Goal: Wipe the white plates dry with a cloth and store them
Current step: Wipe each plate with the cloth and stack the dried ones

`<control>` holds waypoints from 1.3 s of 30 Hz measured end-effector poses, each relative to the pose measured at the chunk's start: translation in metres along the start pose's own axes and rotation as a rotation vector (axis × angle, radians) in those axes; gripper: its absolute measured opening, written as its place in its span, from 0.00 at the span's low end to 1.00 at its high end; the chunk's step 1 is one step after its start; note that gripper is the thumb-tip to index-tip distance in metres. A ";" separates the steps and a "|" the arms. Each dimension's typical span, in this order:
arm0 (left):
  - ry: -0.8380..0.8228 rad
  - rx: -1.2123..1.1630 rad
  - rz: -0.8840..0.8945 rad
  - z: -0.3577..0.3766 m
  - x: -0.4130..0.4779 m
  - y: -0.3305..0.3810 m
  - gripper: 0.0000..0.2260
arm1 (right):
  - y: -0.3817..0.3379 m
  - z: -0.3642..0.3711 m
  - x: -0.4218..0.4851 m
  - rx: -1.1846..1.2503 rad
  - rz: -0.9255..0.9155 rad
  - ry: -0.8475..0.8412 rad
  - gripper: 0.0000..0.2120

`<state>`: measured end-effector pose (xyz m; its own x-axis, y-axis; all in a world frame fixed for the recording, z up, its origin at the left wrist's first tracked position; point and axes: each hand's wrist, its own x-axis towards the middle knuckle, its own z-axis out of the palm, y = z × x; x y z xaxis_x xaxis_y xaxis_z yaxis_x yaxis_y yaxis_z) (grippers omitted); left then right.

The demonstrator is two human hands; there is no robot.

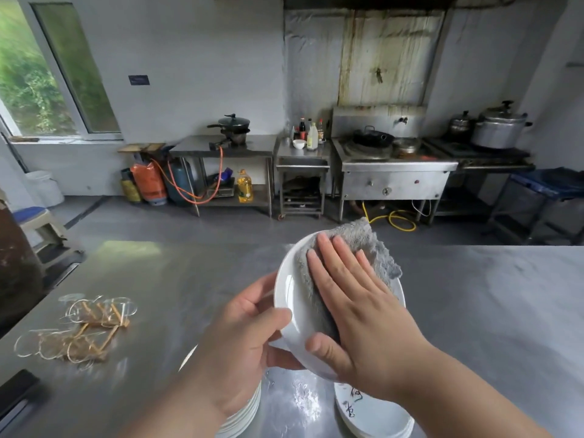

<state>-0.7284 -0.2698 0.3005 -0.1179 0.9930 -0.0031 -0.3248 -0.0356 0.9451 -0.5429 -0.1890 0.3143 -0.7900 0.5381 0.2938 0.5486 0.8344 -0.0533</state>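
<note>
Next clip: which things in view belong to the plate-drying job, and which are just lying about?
In the job: white plate, gripped by the left hand; grey cloth, pressed onto it by the right hand; left plate stack and right plate stack on the steel table.
Lying about: wire holders on the table; oil bottle, gas cylinders and big pot at the far wall.

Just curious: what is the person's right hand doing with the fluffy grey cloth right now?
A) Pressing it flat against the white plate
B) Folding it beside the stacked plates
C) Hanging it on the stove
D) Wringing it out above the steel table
A: the right hand lies with straight fingers on the fluffy grey cloth, pressing it against the round white plate, which the left hand grips by its rim.
</note>
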 end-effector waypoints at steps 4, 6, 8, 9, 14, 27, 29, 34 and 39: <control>0.042 -0.006 0.058 -0.002 0.005 0.007 0.21 | -0.011 0.009 -0.004 0.059 -0.099 -0.020 0.44; 0.070 -0.019 0.055 -0.007 0.006 0.007 0.22 | -0.017 0.022 -0.015 0.069 -0.144 -0.030 0.43; 0.101 -0.042 0.035 -0.010 0.006 0.006 0.22 | -0.018 0.029 -0.026 0.068 -0.121 -0.049 0.43; 0.110 -0.053 0.022 -0.011 0.006 0.005 0.22 | -0.017 0.029 -0.028 0.056 -0.109 -0.048 0.44; 0.057 -0.003 0.019 -0.001 0.006 -0.001 0.23 | 0.009 0.007 -0.007 -0.041 0.033 -0.003 0.47; 0.095 -0.136 -0.017 -0.005 0.018 -0.011 0.23 | 0.011 0.019 -0.023 -0.038 -0.074 -0.038 0.47; 0.077 -0.110 -0.019 -0.001 0.018 -0.013 0.23 | 0.029 0.007 -0.012 -0.080 0.039 -0.018 0.49; 0.090 -0.110 0.005 0.003 0.025 -0.013 0.22 | 0.028 0.002 -0.009 -0.054 0.066 -0.057 0.48; 0.168 -0.157 0.004 0.000 0.030 -0.018 0.23 | -0.003 0.032 -0.037 0.000 -0.031 -0.107 0.48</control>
<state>-0.7265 -0.2391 0.2837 -0.2698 0.9607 -0.0658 -0.4645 -0.0700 0.8828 -0.5235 -0.2078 0.2733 -0.8316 0.5213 0.1914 0.5229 0.8511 -0.0461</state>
